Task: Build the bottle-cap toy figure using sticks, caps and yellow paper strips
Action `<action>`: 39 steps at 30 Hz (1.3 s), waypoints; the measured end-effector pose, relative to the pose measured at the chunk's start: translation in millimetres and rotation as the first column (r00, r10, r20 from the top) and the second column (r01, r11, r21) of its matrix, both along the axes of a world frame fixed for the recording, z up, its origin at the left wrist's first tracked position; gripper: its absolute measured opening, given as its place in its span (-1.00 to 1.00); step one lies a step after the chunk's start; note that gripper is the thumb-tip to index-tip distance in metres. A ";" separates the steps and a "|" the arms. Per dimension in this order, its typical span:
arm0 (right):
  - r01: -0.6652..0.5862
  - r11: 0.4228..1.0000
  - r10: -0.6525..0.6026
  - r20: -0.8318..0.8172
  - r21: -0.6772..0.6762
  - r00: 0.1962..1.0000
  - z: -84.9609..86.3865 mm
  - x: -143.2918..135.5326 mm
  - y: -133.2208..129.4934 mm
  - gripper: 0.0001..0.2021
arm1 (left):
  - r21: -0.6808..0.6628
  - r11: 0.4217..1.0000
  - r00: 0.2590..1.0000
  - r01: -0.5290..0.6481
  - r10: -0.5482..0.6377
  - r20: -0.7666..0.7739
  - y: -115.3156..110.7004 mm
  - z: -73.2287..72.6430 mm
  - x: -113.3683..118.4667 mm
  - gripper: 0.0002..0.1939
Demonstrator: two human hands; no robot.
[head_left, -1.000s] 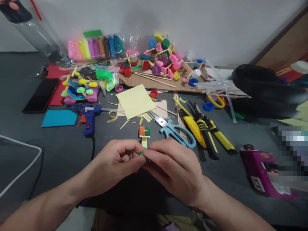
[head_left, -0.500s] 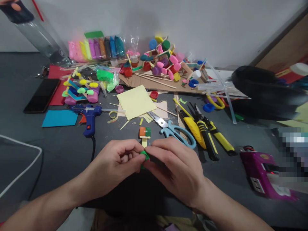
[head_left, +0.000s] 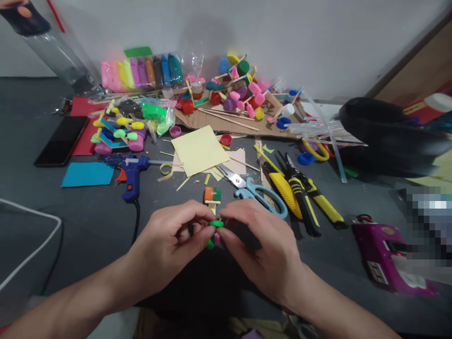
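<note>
My left hand (head_left: 187, 230) and my right hand (head_left: 259, 240) meet low in the middle, both closed in a pinch. Between their fingertips is a small, flattened green clay piece (head_left: 216, 223). Just below it, a second green bit (head_left: 211, 243) and a pink bit (head_left: 217, 238) show near the thumbs. Beyond the fingers lies a small orange-and-green cylinder (head_left: 212, 194) with a pale yellow strip (head_left: 212, 205) running from it toward my hands. My fingers partly hide that strip.
Scissors (head_left: 256, 190), a yellow cutter (head_left: 286, 193) and pliers (head_left: 303, 202) lie to the right. A blue glue gun (head_left: 132, 172) is on the left. Yellow paper (head_left: 199, 149) sits ahead, before bagged clay (head_left: 155, 70) and small colourful stick models (head_left: 243, 89). A purple power strip (head_left: 381, 254) is far right.
The green clay piece has turned and now shows as a flat oval between the fingertips. My fingers have shifted slightly, and a pink bit has come into sight below.
</note>
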State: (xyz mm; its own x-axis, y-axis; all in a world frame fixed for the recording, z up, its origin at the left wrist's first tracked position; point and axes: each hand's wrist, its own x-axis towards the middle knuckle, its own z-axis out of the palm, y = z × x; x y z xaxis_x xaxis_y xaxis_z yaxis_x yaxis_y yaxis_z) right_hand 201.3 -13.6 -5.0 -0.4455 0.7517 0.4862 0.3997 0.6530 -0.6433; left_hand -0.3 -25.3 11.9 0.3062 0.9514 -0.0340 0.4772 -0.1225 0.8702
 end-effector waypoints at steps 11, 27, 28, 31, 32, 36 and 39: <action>-0.031 0.998 0.027 -0.087 -0.051 0.996 2.5 -5.3 -1.3 -0.83 | -0.066 0.997 0.998 -0.032 0.035 0.050 1.4 3.4 4.5 -0.94; 0.040 0.996 -0.038 0.024 -0.084 0.999 1.7 -5.7 -3.7 -0.94 | 0.166 0.986 0.996 -0.009 0.024 -0.086 -1.6 -0.4 4.1 -0.90; 0.052 0.995 -0.049 0.038 -0.082 0.998 1.9 -5.3 -3.6 -0.94 | 0.158 0.987 0.996 -0.009 0.023 -0.083 -1.5 -0.1 4.5 -0.89; 0.076 0.994 -0.070 0.066 -0.081 0.995 2.1 -4.5 -3.4 -0.95 | 0.126 0.992 0.998 0.003 0.005 -0.063 -0.5 1.0 5.2 -0.88; 0.066 0.994 -0.061 0.056 -0.084 0.997 2.2 -4.5 -3.4 -0.94 | 0.109 0.994 0.999 -0.001 0.007 -0.047 -0.1 1.2 5.2 -0.89; -0.020 0.994 0.017 -0.031 -0.109 0.999 2.5 -5.6 -3.0 -0.88 | 0.004 0.998 0.997 -0.062 0.062 0.041 1.0 1.1 4.9 -0.91; -0.014 0.993 0.011 -0.027 -0.118 1.000 2.8 -5.8 -2.1 -0.88 | -0.138 0.986 0.987 -0.090 0.107 0.120 0.9 1.2 4.9 -0.95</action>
